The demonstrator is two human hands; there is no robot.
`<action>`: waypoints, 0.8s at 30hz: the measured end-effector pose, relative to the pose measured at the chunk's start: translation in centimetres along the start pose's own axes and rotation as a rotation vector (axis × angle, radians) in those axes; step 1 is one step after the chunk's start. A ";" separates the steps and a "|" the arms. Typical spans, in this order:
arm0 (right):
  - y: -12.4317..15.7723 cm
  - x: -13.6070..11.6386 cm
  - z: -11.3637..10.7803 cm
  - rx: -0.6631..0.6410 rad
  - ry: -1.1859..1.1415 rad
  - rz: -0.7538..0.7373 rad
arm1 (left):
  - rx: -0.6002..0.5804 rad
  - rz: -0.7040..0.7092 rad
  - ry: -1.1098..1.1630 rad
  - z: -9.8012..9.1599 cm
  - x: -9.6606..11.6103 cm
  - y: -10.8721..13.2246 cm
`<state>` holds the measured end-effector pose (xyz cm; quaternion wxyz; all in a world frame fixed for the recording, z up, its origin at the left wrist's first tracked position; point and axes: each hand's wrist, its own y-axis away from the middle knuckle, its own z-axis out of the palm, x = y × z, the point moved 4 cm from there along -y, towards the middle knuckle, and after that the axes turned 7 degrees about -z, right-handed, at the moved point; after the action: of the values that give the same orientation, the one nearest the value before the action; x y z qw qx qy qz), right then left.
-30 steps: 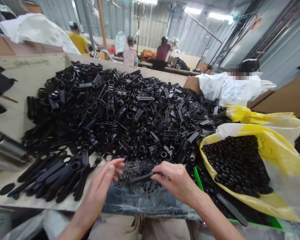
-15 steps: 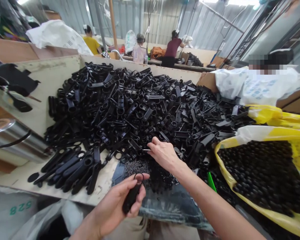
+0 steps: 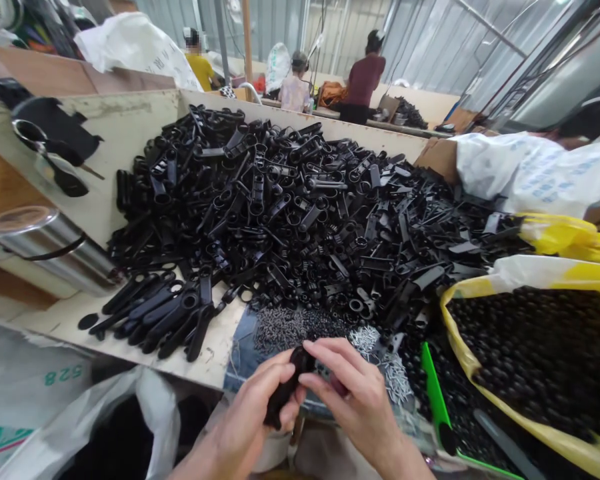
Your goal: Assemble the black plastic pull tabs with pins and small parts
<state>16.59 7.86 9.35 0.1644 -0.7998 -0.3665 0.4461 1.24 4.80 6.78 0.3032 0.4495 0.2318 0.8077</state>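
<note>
Low in front of me, my left hand is closed around a black plastic handle-shaped part, holding it at a tilt. My right hand has its thumb and forefinger closed at the part's upper end. Whether a smaller piece is also between those fingertips is hidden. Just beyond the hands are small grey pieces, and small black pieces lie beside them. Silvery screws or pins lie to the right. Farther back rises a large heap of black plastic parts, many with ring-shaped ends.
Several similar black parts lie in a row at left. Behind them stands a steel flask. At right, a yellow-and-white sack holds black round pieces, beside a green edge. An open white bag sits lower left. People work far back.
My right hand has come back from the heap to the part in my left hand. Its fingers now touch that part. The view has shifted slightly, so the scene sits farther right.
</note>
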 end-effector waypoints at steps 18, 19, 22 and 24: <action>1.8 -2.0 -0.3 -0.130 0.152 -0.200 | 0.044 0.009 -0.453 -0.7 -2.1 1.4; 2.1 -2.1 -0.3 -0.140 0.133 -0.188 | 0.037 -0.009 -0.410 -0.9 -2.6 1.4; 3.0 -2.5 -0.2 -0.167 0.059 -0.142 | -0.096 -0.102 -0.311 -1.3 -3.8 1.6; 4.0 -2.8 0.0 -0.174 -0.003 -0.096 | -0.217 -0.145 -0.334 -1.5 -4.1 2.1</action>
<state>17.39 3.14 8.62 0.1147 -0.7918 -0.4421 0.4055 1.06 0.32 4.99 0.4412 0.5239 0.1218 0.7184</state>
